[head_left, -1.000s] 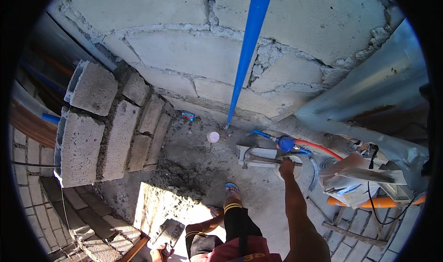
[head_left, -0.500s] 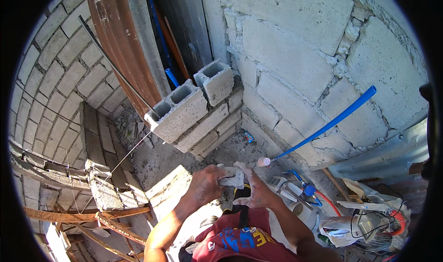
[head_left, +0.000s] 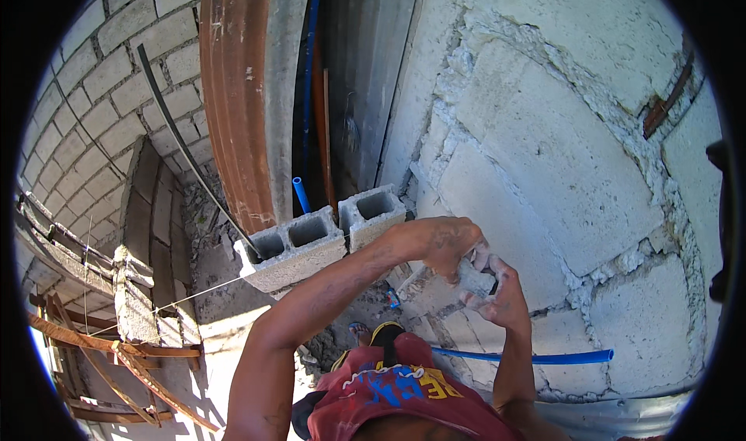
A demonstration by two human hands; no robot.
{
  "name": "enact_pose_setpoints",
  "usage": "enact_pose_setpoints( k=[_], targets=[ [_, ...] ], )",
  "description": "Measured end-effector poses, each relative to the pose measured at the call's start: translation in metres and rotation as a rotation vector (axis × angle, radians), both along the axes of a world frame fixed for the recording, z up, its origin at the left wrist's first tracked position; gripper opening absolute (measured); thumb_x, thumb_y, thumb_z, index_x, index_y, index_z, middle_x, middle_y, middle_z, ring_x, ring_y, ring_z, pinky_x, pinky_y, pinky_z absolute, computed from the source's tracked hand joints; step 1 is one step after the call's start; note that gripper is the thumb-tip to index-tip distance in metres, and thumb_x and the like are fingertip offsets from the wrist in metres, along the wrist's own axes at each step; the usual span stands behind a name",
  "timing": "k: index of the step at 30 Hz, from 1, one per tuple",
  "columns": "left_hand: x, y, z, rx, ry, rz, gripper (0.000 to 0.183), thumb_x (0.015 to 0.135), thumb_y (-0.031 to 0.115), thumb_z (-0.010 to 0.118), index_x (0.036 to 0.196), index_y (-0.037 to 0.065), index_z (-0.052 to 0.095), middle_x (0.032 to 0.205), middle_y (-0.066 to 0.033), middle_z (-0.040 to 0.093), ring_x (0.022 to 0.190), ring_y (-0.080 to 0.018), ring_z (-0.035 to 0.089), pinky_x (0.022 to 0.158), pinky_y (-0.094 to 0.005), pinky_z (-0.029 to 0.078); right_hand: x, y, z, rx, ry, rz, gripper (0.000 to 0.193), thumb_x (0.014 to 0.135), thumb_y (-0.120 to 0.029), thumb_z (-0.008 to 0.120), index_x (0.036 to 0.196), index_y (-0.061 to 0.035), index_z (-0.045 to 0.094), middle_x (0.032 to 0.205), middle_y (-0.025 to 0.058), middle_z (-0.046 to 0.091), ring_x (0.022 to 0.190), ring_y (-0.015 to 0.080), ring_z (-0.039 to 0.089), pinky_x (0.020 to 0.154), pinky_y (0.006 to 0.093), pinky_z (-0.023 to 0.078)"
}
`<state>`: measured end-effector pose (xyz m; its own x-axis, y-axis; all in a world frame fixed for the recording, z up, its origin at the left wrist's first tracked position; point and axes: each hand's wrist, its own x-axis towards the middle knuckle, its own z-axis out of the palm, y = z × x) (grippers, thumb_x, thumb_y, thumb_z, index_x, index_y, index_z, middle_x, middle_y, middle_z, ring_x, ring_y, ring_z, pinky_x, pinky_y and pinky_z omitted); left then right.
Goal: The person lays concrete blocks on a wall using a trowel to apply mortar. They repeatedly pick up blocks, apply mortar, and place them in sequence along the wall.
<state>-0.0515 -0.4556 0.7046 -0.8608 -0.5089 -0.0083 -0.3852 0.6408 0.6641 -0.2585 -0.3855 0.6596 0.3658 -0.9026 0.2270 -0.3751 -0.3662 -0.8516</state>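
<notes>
A small grey chunk of broken concrete block [head_left: 475, 279] is held between my two hands, close to the rough block wall on the right. My left hand [head_left: 451, 247], its arm stretched across in front of the hollow blocks, has its fingers curled over the chunk's upper side. Dusted with pale cement, my right hand [head_left: 501, 295] grips the same piece from the right and below. The fingers hide part of the chunk. Left of the hands, a hollow concrete block [head_left: 299, 247] and a shorter hollow block [head_left: 373, 214] top a low wall, separated by a narrow gap.
A steel bar [head_left: 175, 134] slants up from the longer block, and a taut string [head_left: 198, 295] runs leftward from the low wall. Rusty corrugated sheets [head_left: 237, 99] stand behind. A blue pipe [head_left: 536, 359] sticks out low along the right wall [head_left: 544, 153]. Wooden strips [head_left: 155, 383] lie lower left.
Both hands have carried the concrete chunk up and to the right, from in front of my body to beside the right wall. The view has shifted too.
</notes>
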Motion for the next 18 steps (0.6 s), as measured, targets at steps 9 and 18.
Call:
enact_pose_setpoints(
  k=[9,18],
  targets=[
    [0.101,-0.004,-0.091,0.071,1.327,0.998,0.028,0.095,0.011,0.062,0.121,0.001,0.054,0.108,-0.0086,0.062,0.101,-0.0132,0.059,0.09,-0.0295,0.05,0.032,-0.134,0.013,-0.229,-0.091,-0.333,0.019,0.07,0.001,0.069,0.086,0.0055,0.06,0.076,0.0061,0.06,0.068,0.011,0.053,0.063,0.0276,0.047],
    [0.113,0.131,-0.247,0.794,0.825,1.172,0.03,0.092,0.006,0.065,0.119,-0.003,0.057,0.105,-0.0085,0.066,0.098,-0.0137,0.064,0.091,-0.0286,0.051,0.12,-0.253,-0.041,-0.429,0.157,-0.414,0.029,0.066,-0.015,0.076,0.085,0.0033,0.064,0.078,0.0199,0.069,0.075,0.0337,0.069,0.072,0.0395,0.054]
  ],
)
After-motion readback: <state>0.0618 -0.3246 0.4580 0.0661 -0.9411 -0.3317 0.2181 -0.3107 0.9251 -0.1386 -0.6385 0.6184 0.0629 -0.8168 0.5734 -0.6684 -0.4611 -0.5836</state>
